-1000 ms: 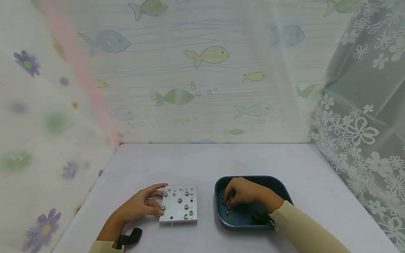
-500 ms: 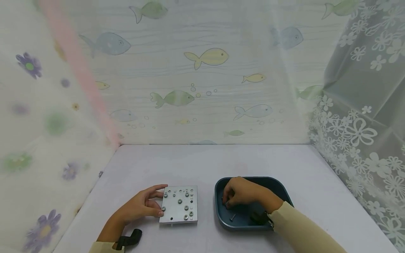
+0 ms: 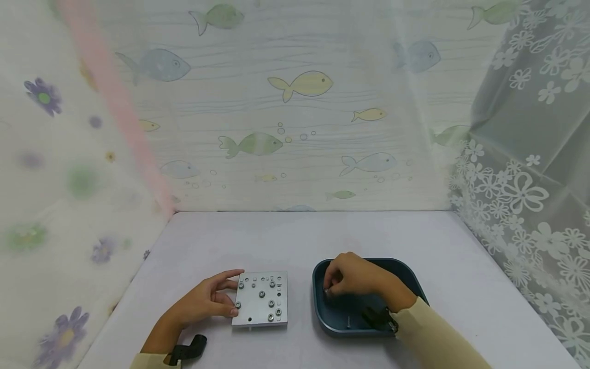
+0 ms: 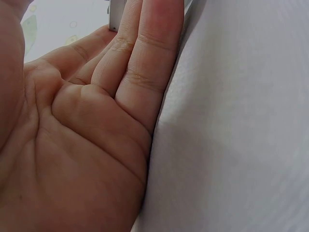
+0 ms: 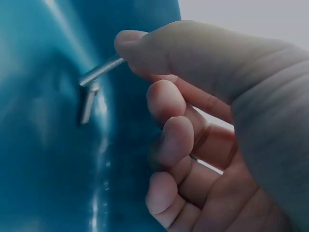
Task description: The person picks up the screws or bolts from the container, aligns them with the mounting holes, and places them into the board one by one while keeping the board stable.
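My left hand point(image 3: 205, 300) holds the left edge of a square silver metal plate point(image 3: 255, 309), thumb at the lower left and index finger at the upper corner. Several socket-head screws point(image 3: 261, 294) sit in the plate among open holes. Over the left part of a dark blue tray point(image 3: 332, 315), my right hand point(image 3: 357, 277) pinches a screw point(image 5: 101, 70) between thumb and index finger, its threaded end showing in the right wrist view; the head is hidden by the fingers. A loose screw point(image 3: 349, 323) is on the tray floor near the front.
A white cloth point(image 3: 299, 236) covers the table. Behind it hangs a fish-print curtain point(image 3: 295, 123), with a flower-print curtain point(image 3: 83, 205) on the left and a lace-patterned sheet point(image 3: 521, 195) on the right. Black wrist cameras point(image 3: 188, 349) are strapped on.
The right hand has risen slightly within the tray, pinching a screw. The loose screw in the tray has shifted right and toward the front. The left hand and plate have stayed put.
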